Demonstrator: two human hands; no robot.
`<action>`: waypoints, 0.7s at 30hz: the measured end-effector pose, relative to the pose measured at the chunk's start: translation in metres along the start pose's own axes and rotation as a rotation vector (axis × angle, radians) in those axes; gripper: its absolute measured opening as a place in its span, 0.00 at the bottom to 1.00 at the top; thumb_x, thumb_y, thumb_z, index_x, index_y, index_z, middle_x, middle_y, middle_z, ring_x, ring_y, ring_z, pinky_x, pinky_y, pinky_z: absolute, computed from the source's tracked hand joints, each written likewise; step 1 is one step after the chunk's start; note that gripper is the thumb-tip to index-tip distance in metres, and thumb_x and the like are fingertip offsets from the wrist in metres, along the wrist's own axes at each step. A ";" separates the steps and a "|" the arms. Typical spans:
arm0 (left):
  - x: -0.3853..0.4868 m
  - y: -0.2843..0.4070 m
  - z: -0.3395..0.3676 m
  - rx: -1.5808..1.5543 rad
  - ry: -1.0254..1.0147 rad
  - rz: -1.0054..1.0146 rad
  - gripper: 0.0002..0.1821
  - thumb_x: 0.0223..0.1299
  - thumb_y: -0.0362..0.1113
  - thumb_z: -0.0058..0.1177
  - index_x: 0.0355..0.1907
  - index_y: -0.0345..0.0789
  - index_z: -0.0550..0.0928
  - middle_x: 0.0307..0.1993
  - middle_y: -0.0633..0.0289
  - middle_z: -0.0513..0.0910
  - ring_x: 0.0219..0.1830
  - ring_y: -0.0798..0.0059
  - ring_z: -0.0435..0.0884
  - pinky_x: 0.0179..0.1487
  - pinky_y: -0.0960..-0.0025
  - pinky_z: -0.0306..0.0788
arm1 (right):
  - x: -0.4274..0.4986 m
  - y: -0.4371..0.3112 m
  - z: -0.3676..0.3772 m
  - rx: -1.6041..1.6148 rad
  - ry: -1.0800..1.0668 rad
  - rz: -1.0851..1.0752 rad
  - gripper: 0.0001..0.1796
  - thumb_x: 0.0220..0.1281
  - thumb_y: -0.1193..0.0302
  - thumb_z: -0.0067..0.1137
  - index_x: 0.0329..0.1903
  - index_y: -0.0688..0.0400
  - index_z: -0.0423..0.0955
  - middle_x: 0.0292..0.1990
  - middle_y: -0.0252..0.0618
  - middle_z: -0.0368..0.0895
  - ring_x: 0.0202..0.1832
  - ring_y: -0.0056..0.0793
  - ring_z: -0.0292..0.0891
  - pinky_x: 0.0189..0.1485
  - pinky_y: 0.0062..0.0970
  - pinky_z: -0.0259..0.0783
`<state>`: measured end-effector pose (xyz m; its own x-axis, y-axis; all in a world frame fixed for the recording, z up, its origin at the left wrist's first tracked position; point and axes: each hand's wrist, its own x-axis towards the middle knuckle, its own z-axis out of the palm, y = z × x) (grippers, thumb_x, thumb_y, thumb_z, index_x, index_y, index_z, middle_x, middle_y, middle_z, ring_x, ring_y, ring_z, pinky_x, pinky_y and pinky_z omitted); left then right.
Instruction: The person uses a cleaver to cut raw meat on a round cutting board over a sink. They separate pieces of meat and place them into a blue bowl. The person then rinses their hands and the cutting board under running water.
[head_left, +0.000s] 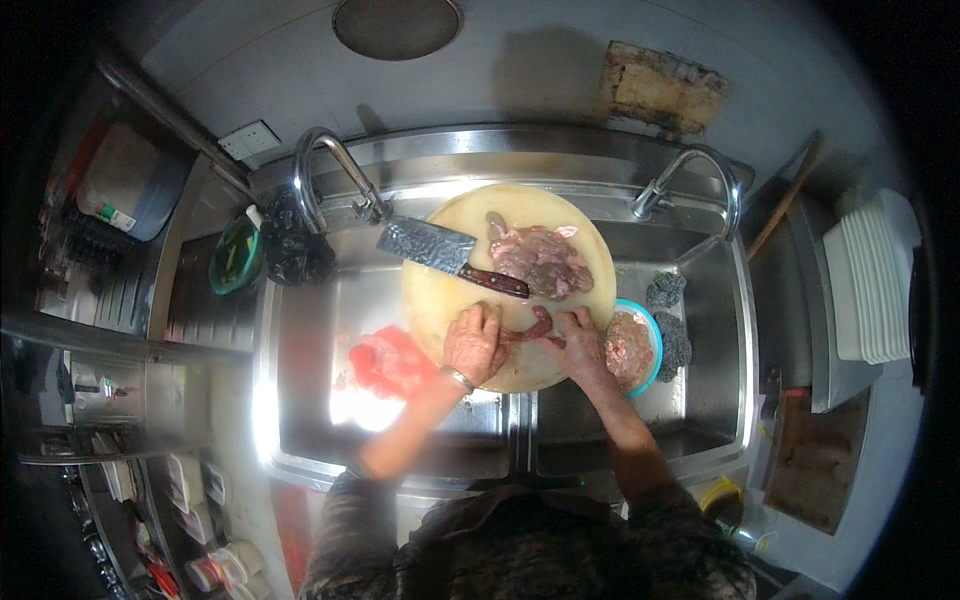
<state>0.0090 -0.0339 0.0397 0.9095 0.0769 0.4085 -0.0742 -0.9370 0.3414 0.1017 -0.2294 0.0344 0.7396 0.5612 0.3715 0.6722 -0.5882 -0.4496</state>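
On a round cutting board (442, 300) laid across a double sink, a dark reddish piece of raw meat or offal (536, 324) lies between my two hands. My left hand (474, 343) presses on its left end, with a metal bangle at the wrist. My right hand (581, 345) has its fingertips at the piece's right side; whether they pinch it is hard to tell. Beyond them, a cleaver (431, 244) lies flat, its blade over the board's left edge and its wooden handle (495, 282) beside a heap of raw offal (544, 262).
A turquoise-rimmed basket of raw meat (628, 349) stands in the right basin near dark scouring pads (673, 345). A red plastic bag (390, 364) lies in the left basin. Faucets (337, 150) (697, 154) rise behind. White trays (870, 285) are stacked at right.
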 end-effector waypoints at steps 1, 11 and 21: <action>0.005 0.007 0.004 -0.017 0.027 0.016 0.22 0.44 0.36 0.59 0.46 0.33 0.75 0.41 0.52 0.72 0.38 0.55 0.74 0.42 0.57 0.70 | 0.000 0.000 0.005 -0.015 -0.036 -0.013 0.16 0.50 0.69 0.62 0.41 0.63 0.74 0.37 0.49 0.76 0.35 0.51 0.77 0.41 0.44 0.75; 0.010 0.017 0.047 -0.003 -0.224 0.027 0.10 0.54 0.36 0.49 0.39 0.42 0.79 0.36 0.63 0.75 0.41 0.64 0.75 0.41 0.59 0.68 | -0.003 0.044 0.020 -0.149 -0.345 0.116 0.07 0.44 0.72 0.61 0.26 0.62 0.77 0.27 0.50 0.79 0.33 0.47 0.78 0.39 0.43 0.74; 0.009 0.011 0.039 -0.082 -0.176 -0.037 0.09 0.50 0.35 0.53 0.35 0.37 0.77 0.37 0.59 0.75 0.43 0.59 0.74 0.45 0.57 0.69 | -0.003 0.086 -0.063 -0.337 -0.150 0.322 0.04 0.43 0.74 0.60 0.25 0.59 0.79 0.26 0.51 0.80 0.28 0.49 0.78 0.33 0.40 0.74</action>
<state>0.0319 -0.0567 0.0139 0.9693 0.0429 0.2422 -0.0661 -0.9030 0.4246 0.1597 -0.3184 0.0463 0.9153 0.3829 0.1247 0.4020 -0.8875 -0.2253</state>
